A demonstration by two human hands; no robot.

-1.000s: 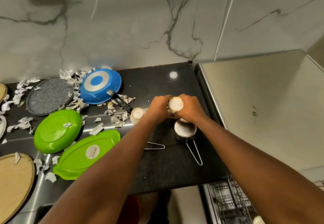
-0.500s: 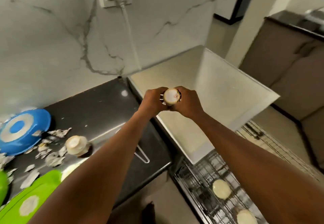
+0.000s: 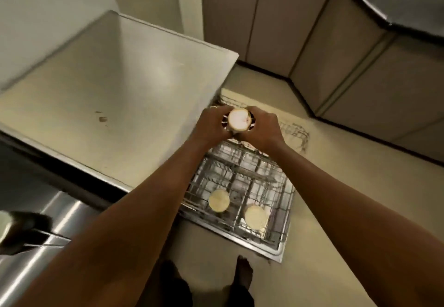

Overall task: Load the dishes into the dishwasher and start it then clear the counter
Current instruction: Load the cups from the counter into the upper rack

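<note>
I hold a small cream cup [image 3: 239, 120] bottom-up between both hands, above the pulled-out dishwasher rack [image 3: 283, 201]. My left hand [image 3: 211, 125] grips its left side and my right hand [image 3: 263, 130] its right side. Two more cream cups [image 3: 218, 200] [image 3: 255, 217] sit upside down in the rack's near part. The cup's body is hidden by my fingers.
The dishwasher's steel top [image 3: 115, 95] fills the left. The dark counter edge [image 3: 38, 242] with a blurred cup shows at lower left. Beige cabinets [image 3: 336, 50] line the far side. My feet [image 3: 242, 273] stand on the floor below the rack.
My view has swung right from the littered counter to the open rack. Both hands carried the cup off the counter and past the dishwasher top, over the rack.
</note>
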